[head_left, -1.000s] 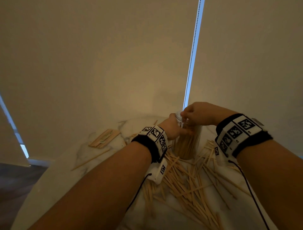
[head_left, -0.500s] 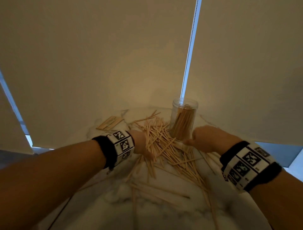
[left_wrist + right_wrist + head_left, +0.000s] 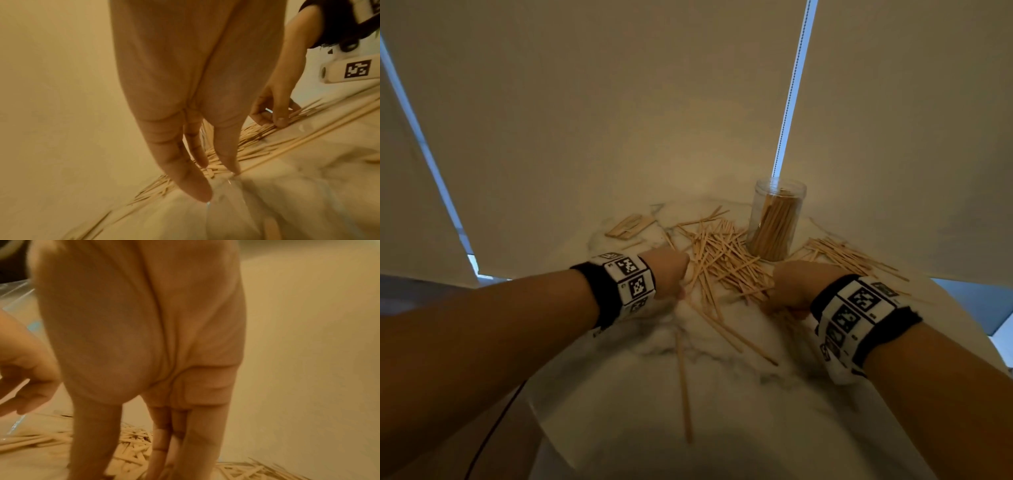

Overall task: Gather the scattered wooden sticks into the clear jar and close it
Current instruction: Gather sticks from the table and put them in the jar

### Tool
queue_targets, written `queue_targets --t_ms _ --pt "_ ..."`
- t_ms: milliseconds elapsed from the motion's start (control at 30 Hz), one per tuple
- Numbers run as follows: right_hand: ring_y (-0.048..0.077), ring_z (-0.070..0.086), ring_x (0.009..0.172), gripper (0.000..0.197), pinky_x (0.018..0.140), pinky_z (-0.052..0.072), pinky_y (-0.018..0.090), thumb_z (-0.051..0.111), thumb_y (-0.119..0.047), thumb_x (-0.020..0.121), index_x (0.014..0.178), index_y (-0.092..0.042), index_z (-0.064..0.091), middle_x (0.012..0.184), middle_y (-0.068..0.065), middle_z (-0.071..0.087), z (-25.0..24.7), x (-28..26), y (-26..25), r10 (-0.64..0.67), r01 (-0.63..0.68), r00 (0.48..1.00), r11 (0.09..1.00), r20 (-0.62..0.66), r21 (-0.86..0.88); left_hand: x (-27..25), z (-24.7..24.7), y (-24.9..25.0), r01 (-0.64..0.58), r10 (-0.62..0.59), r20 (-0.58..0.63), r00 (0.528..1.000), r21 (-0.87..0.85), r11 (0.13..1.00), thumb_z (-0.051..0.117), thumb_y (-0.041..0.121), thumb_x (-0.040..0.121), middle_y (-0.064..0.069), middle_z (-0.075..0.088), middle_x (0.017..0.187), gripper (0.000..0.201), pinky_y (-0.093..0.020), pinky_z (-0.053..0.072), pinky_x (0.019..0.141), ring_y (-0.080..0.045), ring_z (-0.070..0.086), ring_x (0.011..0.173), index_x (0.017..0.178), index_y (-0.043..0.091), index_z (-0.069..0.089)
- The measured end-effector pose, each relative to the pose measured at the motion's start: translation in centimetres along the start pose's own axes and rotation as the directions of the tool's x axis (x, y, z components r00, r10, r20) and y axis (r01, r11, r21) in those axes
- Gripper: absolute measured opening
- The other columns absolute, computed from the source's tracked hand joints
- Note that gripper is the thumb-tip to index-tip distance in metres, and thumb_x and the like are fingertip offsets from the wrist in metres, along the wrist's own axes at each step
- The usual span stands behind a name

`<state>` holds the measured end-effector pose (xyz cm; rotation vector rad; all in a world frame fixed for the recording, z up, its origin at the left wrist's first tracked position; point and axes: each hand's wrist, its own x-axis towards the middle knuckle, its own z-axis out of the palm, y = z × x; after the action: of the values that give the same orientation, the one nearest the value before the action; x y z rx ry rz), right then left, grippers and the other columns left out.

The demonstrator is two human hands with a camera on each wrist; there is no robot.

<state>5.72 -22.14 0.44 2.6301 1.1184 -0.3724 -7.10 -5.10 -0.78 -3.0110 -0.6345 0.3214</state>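
The clear jar (image 3: pixel 775 219) stands upright and uncovered at the back of the table, partly filled with wooden sticks. A loose pile of sticks (image 3: pixel 726 260) lies in front of it. My left hand (image 3: pixel 671 277) is at the pile's left edge. Its fingers (image 3: pixel 197 152) point straight down, tips near the table, holding nothing. My right hand (image 3: pixel 791 291) is at the pile's near right edge. In the left wrist view its thumb and curled fingers (image 3: pixel 273 105) close on sticks. A clear glossy shape (image 3: pixel 224 203) by my left fingertips is too blurred to name.
A second heap of sticks (image 3: pixel 842 255) lies right of the jar. Flat wooden pieces (image 3: pixel 630 226) sit at the back left. One long stick (image 3: pixel 683 387) points toward me on the white marble table (image 3: pixel 756 428). Pale blinds hang close behind the table.
A second ago both hands were at the jar's mouth. They let go and came down to the pile, then drew back toward me; the jar now stands free.
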Motion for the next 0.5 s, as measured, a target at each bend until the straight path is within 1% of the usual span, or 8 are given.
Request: queue_targets --t_ms 100,167,200,267,333,400,433,500 --pt "0.017 0.055 0.056 0.036 0.071 0.054 0.032 0.068 -0.039 0.089 0.067 -0.011 0.061 0.059 0.001 0.059 0.1 0.4 0.4 0.002 -0.001 1.000 0.999 -0.010 0.040 -1.4 -0.4 -1.1 0.056 -0.061 0.080 0.995 0.067 0.996 0.070 0.055 0.085 -0.012 0.067 0.114 0.060 -0.033 0.048 0.079 -0.028 0.063 0.104 0.118 0.005 0.064" --pt "0.020 0.059 0.058 0.035 0.079 0.057 0.035 0.069 -0.038 0.087 0.067 -0.010 0.065 0.058 0.002 0.063 0.2 0.6 0.5 0.011 -0.010 1.000 0.997 -0.001 0.073 -2.3 -0.3 -2.0 0.074 -0.095 0.169 0.981 0.128 0.989 0.070 0.055 0.085 -0.014 0.069 0.097 0.059 -0.035 0.049 0.078 -0.029 0.065 0.094 0.113 0.003 0.068" --pt "0.020 0.059 0.058 0.036 0.079 0.057 0.036 0.069 -0.038 0.087 0.064 -0.010 0.065 0.057 0.001 0.063 0.2 0.6 0.5 0.011 -0.011 1.000 0.997 -0.002 0.074 -2.7 0.0 -2.4 0.069 -0.095 0.187 0.978 0.141 0.988 0.070 0.051 0.086 -0.010 0.065 0.084 0.052 -0.034 0.049 0.076 -0.027 0.062 0.084 0.106 0.003 0.070" --pt "0.018 0.058 0.056 0.038 0.079 0.057 0.034 0.067 -0.035 0.088 0.059 -0.012 0.062 0.056 0.000 0.061 -0.1 0.5 0.1 0.011 -0.011 1.000 0.998 -0.006 0.066 -3.1 0.7 -2.8 0.055 -0.078 0.146 0.986 0.159 0.986 0.069 0.036 0.092 -0.006 0.055 0.069 0.030 -0.036 0.051 0.073 -0.025 0.057 0.074 0.082 0.007 0.065" --pt "0.017 0.057 0.056 0.036 0.080 0.057 0.034 0.065 -0.031 0.089 0.058 -0.012 0.061 0.056 0.000 0.061 -0.2 0.5 -0.5 0.007 -0.007 1.000 0.999 0.001 0.048 -3.3 1.1 -2.9 0.048 -0.066 0.091 0.994 0.189 0.981 0.060 0.019 0.094 -0.013 0.050 0.069 0.035 -0.040 0.053 0.076 -0.030 0.057 0.073 0.064 0.012 0.045" --pt "0.017 0.055 0.057 0.033 0.082 0.057 0.035 0.064 -0.027 0.088 0.059 -0.012 0.058 0.060 0.001 0.059 -0.1 0.5 -0.9 0.011 -0.011 1.000 1.000 -0.001 0.014 -3.4 1.2 -2.8 0.051 -0.064 0.072 0.995 0.170 0.984 0.059 0.018 0.093 -0.009 0.046 0.066 0.035 -0.037 0.050 0.067 -0.032 0.054 0.066 0.064 0.009 0.043" --pt "0.017 0.054 0.057 0.032 0.082 0.057 0.035 0.064 -0.026 0.088 0.060 -0.012 0.057 0.061 0.002 0.058 -0.1 0.5 -1.1 0.013 -0.013 1.000 1.000 -0.002 0.001 -3.1 1.3 -2.8 0.065 -0.077 0.077 0.994 0.150 0.987 0.061 0.020 0.093 -0.006 0.043 0.062 0.035 -0.034 0.044 0.060 -0.030 0.051 0.060 0.064 0.006 0.045" --pt "0.016 0.053 0.058 0.030 0.078 0.056 0.033 0.063 -0.026 0.089 0.064 -0.013 0.054 0.066 0.002 0.057 0.0 0.6 -1.4 0.015 -0.015 1.000 0.999 0.002 -0.033 -2.3 1.3 -2.7 0.087 -0.091 0.064 0.994 0.068 0.994 0.061 0.024 0.093 -0.003 0.041 0.061 0.033 -0.030 0.037 0.054 -0.021 0.042 0.053 0.067 0.006 0.050"
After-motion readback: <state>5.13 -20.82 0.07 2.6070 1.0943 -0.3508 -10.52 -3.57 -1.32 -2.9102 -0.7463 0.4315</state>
